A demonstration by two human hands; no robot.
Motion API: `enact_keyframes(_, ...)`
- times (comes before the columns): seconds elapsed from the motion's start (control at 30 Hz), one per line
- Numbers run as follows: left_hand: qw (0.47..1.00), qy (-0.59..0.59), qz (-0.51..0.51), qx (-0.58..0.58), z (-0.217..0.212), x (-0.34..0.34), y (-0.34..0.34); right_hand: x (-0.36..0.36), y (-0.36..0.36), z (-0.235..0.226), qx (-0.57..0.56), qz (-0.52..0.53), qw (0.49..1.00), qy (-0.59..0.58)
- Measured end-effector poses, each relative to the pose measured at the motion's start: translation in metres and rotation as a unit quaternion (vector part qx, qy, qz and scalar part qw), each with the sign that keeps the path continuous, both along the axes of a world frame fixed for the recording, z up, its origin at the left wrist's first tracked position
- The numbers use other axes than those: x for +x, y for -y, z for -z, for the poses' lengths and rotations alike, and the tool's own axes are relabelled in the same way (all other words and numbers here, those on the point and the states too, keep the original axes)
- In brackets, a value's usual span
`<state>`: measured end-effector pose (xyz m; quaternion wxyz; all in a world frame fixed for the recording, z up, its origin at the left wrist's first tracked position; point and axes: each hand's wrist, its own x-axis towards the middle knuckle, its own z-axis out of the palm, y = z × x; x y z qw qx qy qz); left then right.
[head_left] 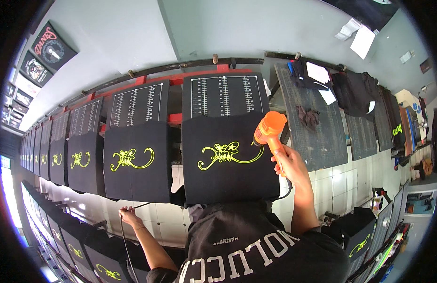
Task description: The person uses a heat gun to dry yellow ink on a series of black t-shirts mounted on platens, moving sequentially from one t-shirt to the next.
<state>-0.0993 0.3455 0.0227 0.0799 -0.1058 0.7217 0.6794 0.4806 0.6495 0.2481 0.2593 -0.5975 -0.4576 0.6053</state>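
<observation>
— Head view: where's the orange heat gun (270, 126)?

— At about two o'clock from the picture's middle, gripped by the handle in the right hand (288, 162), nozzle end over the right edge of the nearest black shirt (230, 160) with its yellow-green print (225, 154).

— And the left hand (129, 216)?

— Down at seven o'clock, fingers closed around the black cord (125, 243), below the printing surface.

— The surroundings?

— A long row of shirt-covered platens (133, 160) curves off toward nine o'clock, ruled boards (225, 94) behind them. A grey wall rises at twelve o'clock, with framed prints (51, 48) at ten.
</observation>
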Motion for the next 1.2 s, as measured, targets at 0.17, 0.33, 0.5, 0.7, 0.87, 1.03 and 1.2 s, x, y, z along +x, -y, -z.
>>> enact_keyframes(0.17,0.999,0.029,-0.042,-0.002,-0.018,-0.018,-0.017,-0.002,0.002,0.002,-0.014,0.012,1.000,-0.013)
enact_keyframes(0.33,0.993,0.089,-0.075,0.002,0.010,-0.028,-0.014,-0.012,0.004,-0.001,-0.042,0.029,0.998,-0.023)
enact_keyframes(0.5,0.994,0.101,-0.023,0.029,0.045,-0.028,-0.036,-0.017,0.006,0.000,-0.037,0.032,0.999,-0.014)
enact_keyframes(0.7,0.994,0.083,-0.048,-0.045,0.050,-0.006,-0.070,-0.021,0.002,0.006,-0.018,0.065,0.998,-0.013)
enact_keyframes(0.87,0.990,0.086,-0.043,-0.104,0.029,0.014,-0.090,-0.020,0.009,0.007,-0.017,0.094,0.995,0.005)
enact_keyframes(1.03,0.990,0.068,-0.040,-0.115,0.038,0.007,-0.078,-0.013,0.015,0.008,-0.024,0.089,0.996,-0.007)
enact_keyframes(1.2,0.984,0.081,-0.041,-0.156,0.029,0.015,-0.085,-0.012,0.022,0.003,-0.031,0.097,0.995,-0.010)
